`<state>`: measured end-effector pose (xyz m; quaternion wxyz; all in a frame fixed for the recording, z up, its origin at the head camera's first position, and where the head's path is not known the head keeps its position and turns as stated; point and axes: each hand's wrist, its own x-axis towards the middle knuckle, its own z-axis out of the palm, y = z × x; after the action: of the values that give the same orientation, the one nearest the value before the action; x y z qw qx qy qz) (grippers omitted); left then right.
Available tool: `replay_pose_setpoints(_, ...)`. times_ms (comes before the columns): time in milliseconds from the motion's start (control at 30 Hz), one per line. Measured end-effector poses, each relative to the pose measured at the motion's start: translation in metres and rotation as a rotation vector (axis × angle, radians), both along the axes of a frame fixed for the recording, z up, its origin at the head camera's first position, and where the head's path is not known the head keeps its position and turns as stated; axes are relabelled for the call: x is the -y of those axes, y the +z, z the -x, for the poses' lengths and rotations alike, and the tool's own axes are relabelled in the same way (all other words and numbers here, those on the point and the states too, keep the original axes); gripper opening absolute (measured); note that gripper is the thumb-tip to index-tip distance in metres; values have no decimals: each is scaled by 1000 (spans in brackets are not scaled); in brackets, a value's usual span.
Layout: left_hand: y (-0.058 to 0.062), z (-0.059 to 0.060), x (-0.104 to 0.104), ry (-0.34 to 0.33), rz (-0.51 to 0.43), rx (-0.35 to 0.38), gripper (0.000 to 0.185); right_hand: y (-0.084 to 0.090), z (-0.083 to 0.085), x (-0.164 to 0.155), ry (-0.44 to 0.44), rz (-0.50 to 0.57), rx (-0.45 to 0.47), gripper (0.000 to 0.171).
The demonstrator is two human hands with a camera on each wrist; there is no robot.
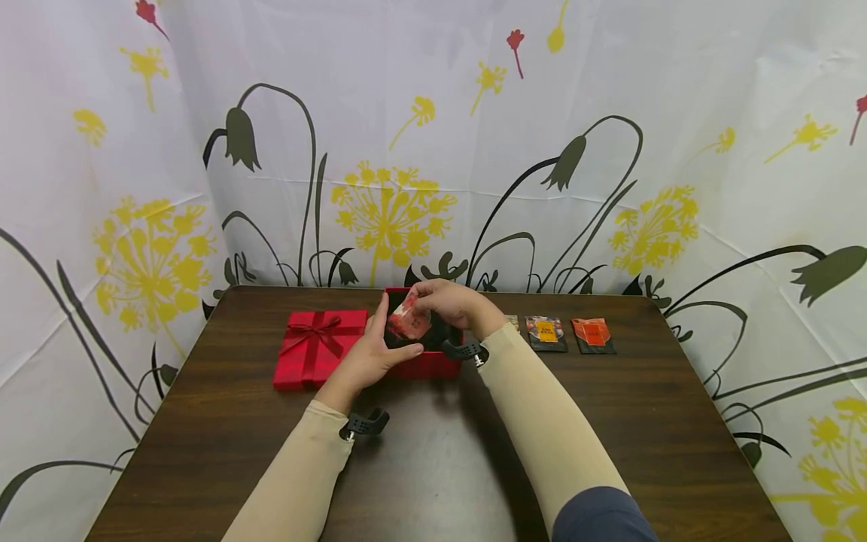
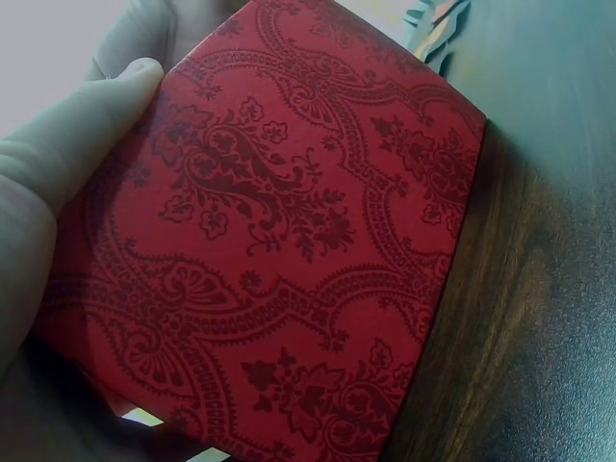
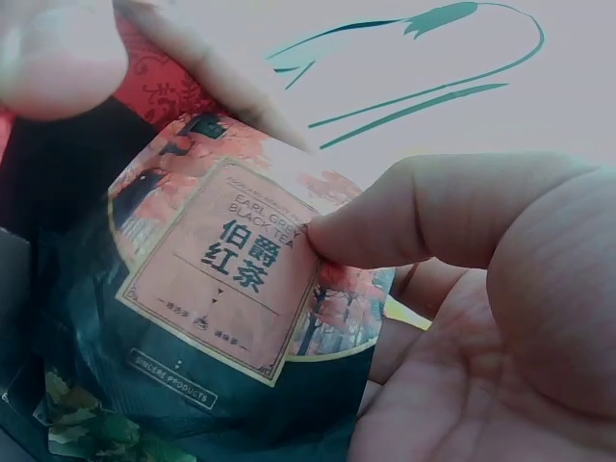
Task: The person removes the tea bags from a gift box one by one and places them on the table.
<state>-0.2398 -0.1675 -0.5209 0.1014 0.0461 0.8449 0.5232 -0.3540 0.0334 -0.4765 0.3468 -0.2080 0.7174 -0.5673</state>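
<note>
hands at the red box

tea packet (image 1: 409,319) sits over the open red box (image 1: 423,365), which stands on the table (image 1: 433,452) near its far edge, about midway along it. the right hand (image 1: 450,299) reaches over the box from behind and pinches the packet, thumb (image 3: 423,217) pressed on its pink label; the right wrist view shows the label reading "earl grey black tea" with chinese characters, and the packet's lower part dark with a leafy print. the left hand (image 1: 375,354) is at the box's left side, thumb (image 2: 87,125) curled along the patterned red wall (image 2: 289,241) and fingers wrapped round the near corner, so it grips the box. whether the packet's bottom touches the box floor cannot be told.

just left of the box lies the lid (image 1: 318,346), red with a ribbon bow, flat on the table and touching or nearly touching the box. right of the box, past the right wrist, lie more packets in a row: one mostly hidden (image 1: 512,322), one with a yellow label (image 1: 546,332), one orange (image 1: 592,333), each a little apart from the next. both forearms wear beige sleeves (image 1: 542,421) with dark camera mounts at the wrists. behind the table hangs a white curtain (image 1: 433,113) printed with yellow and dark flowers.
</note>
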Motion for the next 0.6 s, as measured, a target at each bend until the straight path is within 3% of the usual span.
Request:
replay_pose_setpoints(500,-2,0,-1,1,11,-21,131,-1,-4,0,-51,46,34,5)
replay_pose_setpoints(600,-1,0,0,7,12,-16,130,0,-6,-2,-55,76,45,14)
